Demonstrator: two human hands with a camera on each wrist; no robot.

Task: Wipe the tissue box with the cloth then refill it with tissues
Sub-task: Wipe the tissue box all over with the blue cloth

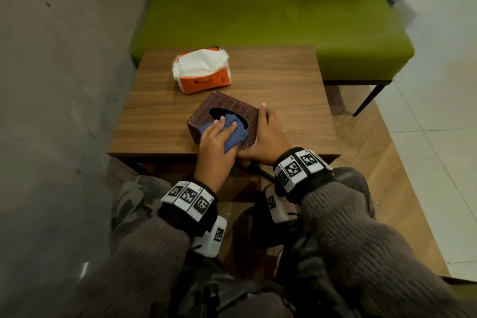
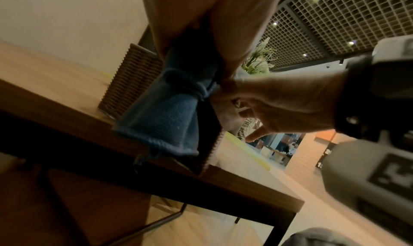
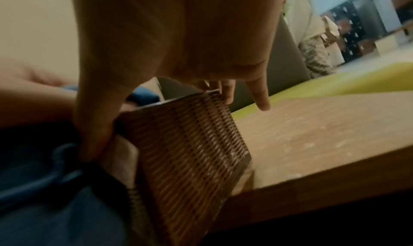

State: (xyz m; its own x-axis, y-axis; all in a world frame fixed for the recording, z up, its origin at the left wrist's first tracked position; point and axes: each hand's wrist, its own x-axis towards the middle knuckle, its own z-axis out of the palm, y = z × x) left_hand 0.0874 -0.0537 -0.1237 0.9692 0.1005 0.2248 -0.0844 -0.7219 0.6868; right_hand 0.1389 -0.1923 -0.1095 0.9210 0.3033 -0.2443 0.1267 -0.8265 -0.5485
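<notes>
A brown woven tissue box (image 1: 232, 106) with an oval top slot stands near the front edge of the wooden table (image 1: 284, 80). My left hand (image 1: 215, 137) grips a bunched blue cloth (image 1: 233, 128) and presses it on the box's top and near side; the left wrist view shows the cloth (image 2: 165, 119) hanging over the box's (image 2: 134, 80) front face. My right hand (image 1: 265, 134) holds the box's right end, thumb at the near corner, fingers (image 3: 228, 94) over the far edge of the box (image 3: 187, 143). An opened orange pack of white tissues (image 1: 201, 70) lies behind the box.
A green upholstered bench (image 1: 271, 15) stands right behind the table. A grey wall (image 1: 64, 59) runs along the left. Wood and tile floor lie to the right. My knees are under the table's front edge.
</notes>
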